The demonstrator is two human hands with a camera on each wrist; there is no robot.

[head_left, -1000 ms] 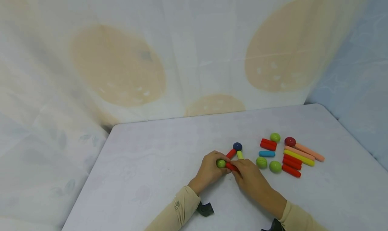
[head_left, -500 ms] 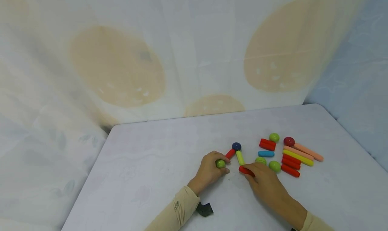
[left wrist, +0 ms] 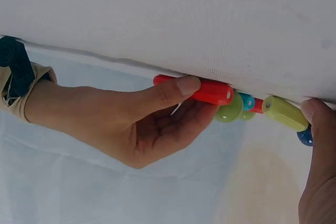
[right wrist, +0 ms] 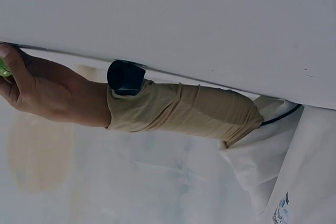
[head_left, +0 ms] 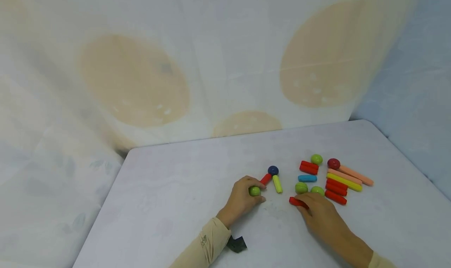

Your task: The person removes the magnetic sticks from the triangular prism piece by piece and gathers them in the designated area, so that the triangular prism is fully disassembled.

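Observation:
My left hand (head_left: 256,189) grips a green ball (head_left: 253,191) on the white table (head_left: 176,189). A short red rod (head_left: 266,178) runs from that ball to a blue ball (head_left: 273,170). A yellow-green rod (head_left: 277,184) lies beside them. My right hand (head_left: 302,204) pinches another red rod (head_left: 294,200) low over the table, just in front of two green balls (head_left: 301,187). In the left wrist view the right hand's thumb (left wrist: 181,86) lies over that red rod (left wrist: 212,92). The right wrist view shows the left hand (right wrist: 37,90) and its sleeve.
A pile of loose pieces lies to the right: a blue rod (head_left: 307,178), red rods (head_left: 309,167), a green ball (head_left: 316,159), a dark red ball (head_left: 333,163), peach rods (head_left: 356,175), a yellow rod (head_left: 343,182). Draped cloth (head_left: 211,64) stands behind the table.
My right hand has drawn the red rod away from the green ball and moved it right, toward the pile. The left hand stays on the green ball.

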